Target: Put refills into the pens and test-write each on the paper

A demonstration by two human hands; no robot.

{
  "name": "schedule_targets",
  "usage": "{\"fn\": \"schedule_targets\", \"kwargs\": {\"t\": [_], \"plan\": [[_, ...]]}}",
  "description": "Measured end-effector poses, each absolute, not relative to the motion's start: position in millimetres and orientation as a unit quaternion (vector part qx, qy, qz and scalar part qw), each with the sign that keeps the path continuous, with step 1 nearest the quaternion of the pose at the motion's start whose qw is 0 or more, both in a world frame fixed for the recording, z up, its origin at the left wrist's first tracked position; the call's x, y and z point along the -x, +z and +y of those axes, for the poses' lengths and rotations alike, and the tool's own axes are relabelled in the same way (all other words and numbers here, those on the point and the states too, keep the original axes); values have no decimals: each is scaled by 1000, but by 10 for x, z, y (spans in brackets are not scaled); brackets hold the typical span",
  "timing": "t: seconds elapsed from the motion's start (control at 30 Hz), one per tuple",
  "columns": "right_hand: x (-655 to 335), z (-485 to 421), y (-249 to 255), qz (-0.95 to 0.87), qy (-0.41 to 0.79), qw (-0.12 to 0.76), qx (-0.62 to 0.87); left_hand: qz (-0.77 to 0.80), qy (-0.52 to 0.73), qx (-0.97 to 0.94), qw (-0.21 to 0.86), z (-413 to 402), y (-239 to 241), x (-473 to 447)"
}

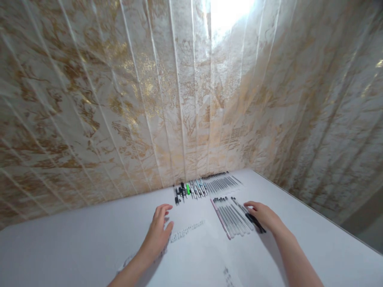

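Observation:
My left hand [158, 229] is over the white table, fingers loosely bent and thumb apart, holding nothing. It is just left of a line of small dark printed marks [187, 231] on the white surface. My right hand [263, 215] is at the right end of a row of clear-barrelled pens [231, 217] with black caps. Its fingers are slightly curled and apart, beside some black pens [254, 221] lying slanted; whether they touch these is unclear. A pinkish pen [220, 219] lies at the row's left end.
Mixed pens and markers [194, 189], one a green highlighter [188, 189], lie along the table's back edge. To their right is another row of slim grey pens [224, 183]. A gold-patterned curtain [179, 99] hangs behind the white table [74, 239].

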State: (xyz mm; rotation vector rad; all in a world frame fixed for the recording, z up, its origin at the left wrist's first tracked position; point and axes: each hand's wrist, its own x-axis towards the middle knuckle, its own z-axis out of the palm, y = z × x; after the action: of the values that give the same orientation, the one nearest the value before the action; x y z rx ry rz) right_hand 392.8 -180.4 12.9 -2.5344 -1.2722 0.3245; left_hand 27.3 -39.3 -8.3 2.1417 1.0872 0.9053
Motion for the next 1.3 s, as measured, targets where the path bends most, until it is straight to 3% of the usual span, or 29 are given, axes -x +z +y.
{"fn": "schedule_targets", "kwargs": {"t": [0.33,0.63,0.97,1.3], "plan": [[-4013,-1772,40,-446,114,195,866,457,295,-822,170,326,-98,-834],[-3973,-1747,140,-440,106,213,866,475,215,-844,126,379,-108,-975],[-3112,-1406,356,-549,93,239,795,431,210,-863,162,-63,-99,-385],[-1812,-806,125,-653,108,208,720,400,266,-844,237,-283,-51,-82]]}}
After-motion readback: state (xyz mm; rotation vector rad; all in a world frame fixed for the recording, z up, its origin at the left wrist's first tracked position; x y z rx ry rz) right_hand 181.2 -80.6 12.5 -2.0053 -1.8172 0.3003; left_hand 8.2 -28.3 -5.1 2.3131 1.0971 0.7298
